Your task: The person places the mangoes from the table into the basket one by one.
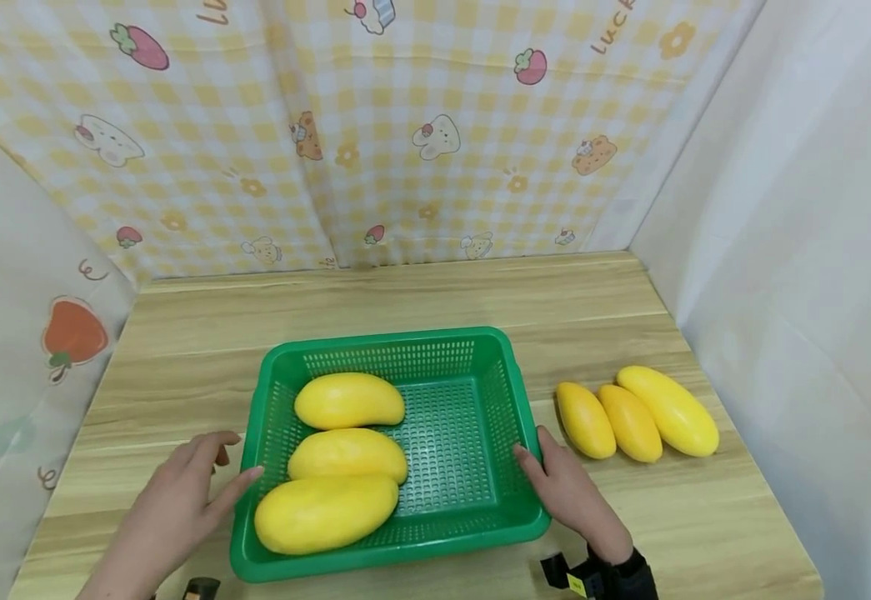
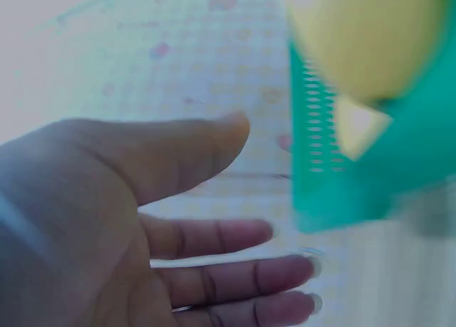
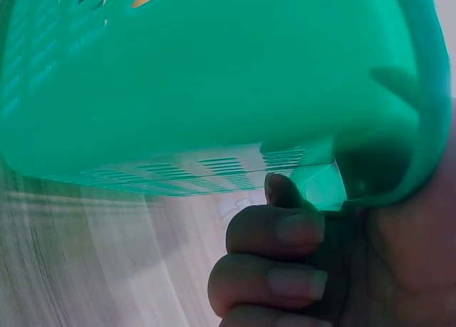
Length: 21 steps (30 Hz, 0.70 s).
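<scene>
A green plastic basket [image 1: 435, 546] holds three large yellow mangoes, stacked one below another along its left half: one at the top [image 1: 348, 400], one in the middle [image 1: 348, 454] and one at the bottom [image 1: 326, 514]. My right hand [image 1: 566, 487] grips the basket's right rim, thumb over the inside; in the right wrist view its fingers [image 3: 267, 234] curl under the rim. Beside the left rim is my left hand [image 1: 180, 500], fingers extended and thumb tip close to the rim. The left wrist view shows that palm [image 2: 78, 220] holding nothing, with the basket blurred beyond it.
To the right of the basket, two smaller orange-yellow mangoes [image 1: 585, 421] and a longer yellow one [image 1: 668, 410] lie side by side on the wooden table [image 1: 390, 300]. A patterned cloth [image 1: 375, 167] hangs behind, and pale sheets [image 1: 788, 208] stand at both sides.
</scene>
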Available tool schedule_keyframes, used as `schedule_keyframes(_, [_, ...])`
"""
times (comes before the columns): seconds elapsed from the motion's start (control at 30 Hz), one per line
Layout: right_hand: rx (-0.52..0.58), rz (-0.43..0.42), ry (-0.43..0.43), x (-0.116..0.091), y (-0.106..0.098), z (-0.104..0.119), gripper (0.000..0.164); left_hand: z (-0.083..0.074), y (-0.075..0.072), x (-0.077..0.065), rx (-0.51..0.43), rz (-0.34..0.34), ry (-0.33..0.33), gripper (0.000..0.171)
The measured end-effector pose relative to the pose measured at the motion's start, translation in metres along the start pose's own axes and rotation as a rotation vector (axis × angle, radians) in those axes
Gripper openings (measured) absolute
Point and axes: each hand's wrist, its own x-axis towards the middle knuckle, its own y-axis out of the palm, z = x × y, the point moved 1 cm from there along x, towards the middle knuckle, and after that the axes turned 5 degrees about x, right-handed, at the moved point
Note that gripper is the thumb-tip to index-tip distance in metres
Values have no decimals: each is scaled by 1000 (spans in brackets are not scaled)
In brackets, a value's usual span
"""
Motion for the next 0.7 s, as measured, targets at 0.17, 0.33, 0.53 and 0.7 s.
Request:
schedule_keyframes(0.17, [15, 11, 5, 0, 1, 0, 46, 18, 20, -5, -115, 133, -165, 59])
schedule_keyframes(0.33, [23, 4, 9, -1, 0, 0, 46, 19, 34, -7, -200, 172, -208, 54])
schedule_keyframes(0.53, [-1, 0, -6, -2, 0, 1, 47, 12, 44, -9, -227, 242, -246, 52])
schedule_keyframes(0.7, [-34, 3, -22, -1, 0, 3, 46, 7, 48, -11, -260, 257, -297, 37])
